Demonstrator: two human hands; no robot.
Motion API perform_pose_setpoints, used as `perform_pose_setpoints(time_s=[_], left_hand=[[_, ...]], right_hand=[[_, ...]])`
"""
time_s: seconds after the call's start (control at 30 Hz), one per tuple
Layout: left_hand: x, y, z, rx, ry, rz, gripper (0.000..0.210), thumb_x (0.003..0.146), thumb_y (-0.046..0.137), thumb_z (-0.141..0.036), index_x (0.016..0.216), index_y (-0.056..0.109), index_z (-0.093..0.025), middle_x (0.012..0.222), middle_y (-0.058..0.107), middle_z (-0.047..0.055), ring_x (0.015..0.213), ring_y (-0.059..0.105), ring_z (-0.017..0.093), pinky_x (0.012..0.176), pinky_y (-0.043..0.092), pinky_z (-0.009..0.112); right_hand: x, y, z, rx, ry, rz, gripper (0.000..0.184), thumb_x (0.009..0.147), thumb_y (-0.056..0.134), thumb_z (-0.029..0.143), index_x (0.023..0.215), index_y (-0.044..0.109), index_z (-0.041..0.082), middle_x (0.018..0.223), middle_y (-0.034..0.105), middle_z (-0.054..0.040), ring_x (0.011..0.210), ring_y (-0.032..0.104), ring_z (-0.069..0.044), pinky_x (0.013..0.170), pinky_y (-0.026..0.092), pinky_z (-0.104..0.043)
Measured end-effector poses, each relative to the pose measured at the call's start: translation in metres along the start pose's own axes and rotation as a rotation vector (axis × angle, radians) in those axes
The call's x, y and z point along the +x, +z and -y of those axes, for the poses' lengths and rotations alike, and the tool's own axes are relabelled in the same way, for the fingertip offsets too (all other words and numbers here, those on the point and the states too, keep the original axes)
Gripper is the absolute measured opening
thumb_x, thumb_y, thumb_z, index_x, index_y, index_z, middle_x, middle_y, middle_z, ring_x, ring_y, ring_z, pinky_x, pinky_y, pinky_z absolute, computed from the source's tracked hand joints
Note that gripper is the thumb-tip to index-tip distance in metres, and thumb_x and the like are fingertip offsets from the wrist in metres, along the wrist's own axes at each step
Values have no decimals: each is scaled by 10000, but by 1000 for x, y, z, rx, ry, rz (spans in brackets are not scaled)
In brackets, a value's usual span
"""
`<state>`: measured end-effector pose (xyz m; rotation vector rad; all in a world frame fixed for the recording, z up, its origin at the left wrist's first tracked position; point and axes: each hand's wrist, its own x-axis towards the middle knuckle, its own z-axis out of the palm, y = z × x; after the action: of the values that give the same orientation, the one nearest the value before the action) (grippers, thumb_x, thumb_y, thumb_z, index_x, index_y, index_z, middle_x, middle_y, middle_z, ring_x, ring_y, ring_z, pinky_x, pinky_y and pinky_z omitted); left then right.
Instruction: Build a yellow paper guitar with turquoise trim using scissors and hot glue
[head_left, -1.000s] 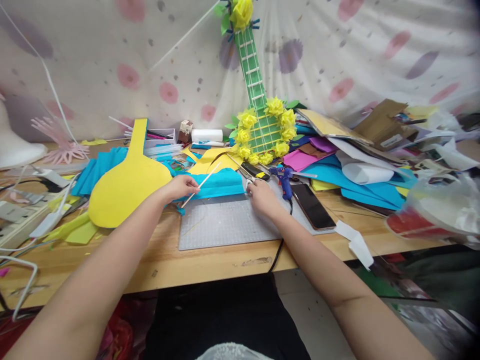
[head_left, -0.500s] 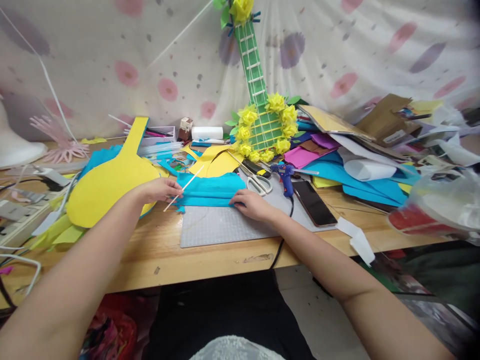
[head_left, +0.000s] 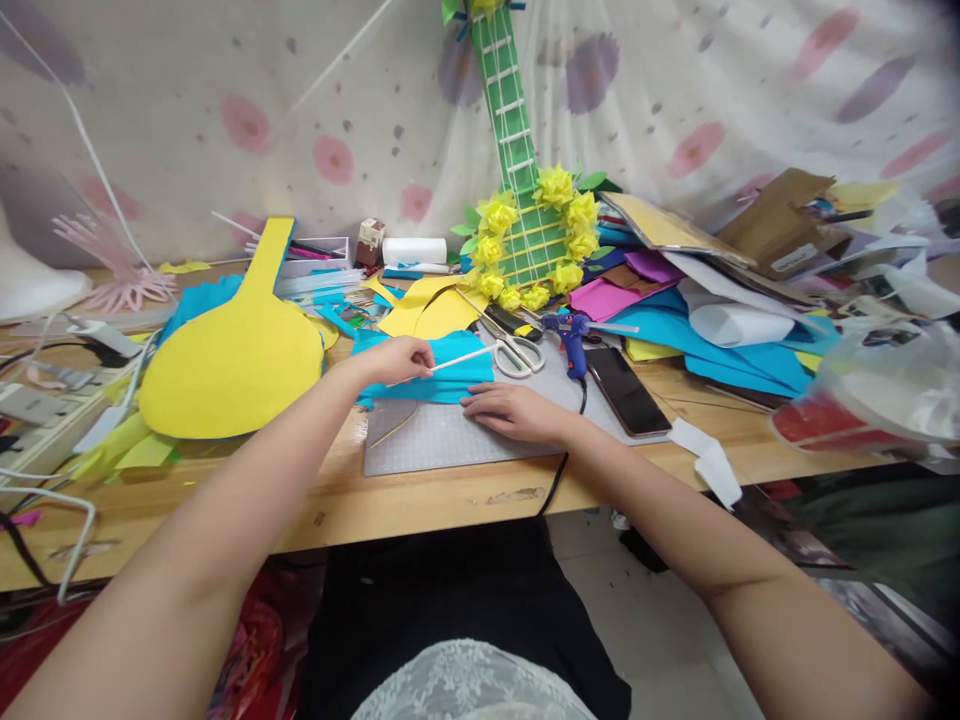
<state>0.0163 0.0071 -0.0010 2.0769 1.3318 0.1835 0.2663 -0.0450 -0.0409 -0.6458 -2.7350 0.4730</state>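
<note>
Between the fingers of my left hand [head_left: 405,357] is a thin white stick [head_left: 463,359], held above a blue crepe paper piece [head_left: 450,383] and slanting slightly up to the right. The blue paper lies folded across the back of a grey cutting mat [head_left: 420,450]. My right hand [head_left: 514,410] rests flat at the paper's lower right edge, fingers stretched out over paper and mat. White-handled scissors [head_left: 519,357] lie just behind it, with a blue glue gun [head_left: 570,340] to their right.
A yellow guitar-shaped cutout [head_left: 232,370] lies at left beside a power strip [head_left: 67,410]. Behind the mat stands a green paper guitar [head_left: 517,150] ringed with yellow flowers. A phone [head_left: 626,390], piled papers [head_left: 720,340] and a plastic tub [head_left: 840,430] fill the right.
My left hand has moved right over the blue paper, and the white stick has swung from a steep slant to nearly level. My right hand has flattened beside the paper.
</note>
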Motion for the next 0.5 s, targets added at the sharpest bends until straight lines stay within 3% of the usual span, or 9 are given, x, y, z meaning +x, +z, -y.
perform_pose_setpoints(time_s=[0.13, 0.27, 0.5], left_hand=[[-1, 14, -13, 374, 104, -135, 154, 753, 536, -232, 857, 642, -194, 870, 671, 19, 800, 591, 167, 634, 393, 244], [-13, 27, -16, 447, 1, -166, 152, 781, 516, -220, 861, 644, -199, 904, 665, 29, 822, 586, 173, 610, 372, 243], [-29, 43, -23, 488, -56, -220, 151, 824, 479, -193, 872, 620, -180, 943, 633, 56, 858, 571, 184, 669, 390, 262]], right_hand=[[-17, 8, 0, -68, 21, 5, 374, 905, 435, 240, 1257, 560, 226, 1298, 558, -18, 1339, 328, -238, 1088, 315, -451], [-25, 13, 1, -85, 31, -20, 392, 899, 439, 229, 1277, 544, 225, 1322, 532, -22, 1368, 262, -257, 1109, 253, -501], [-33, 4, 5, -96, 50, -87, 300, 885, 448, 218, 1102, 655, 212, 1160, 652, -37, 1228, 487, -233, 1063, 343, -465]])
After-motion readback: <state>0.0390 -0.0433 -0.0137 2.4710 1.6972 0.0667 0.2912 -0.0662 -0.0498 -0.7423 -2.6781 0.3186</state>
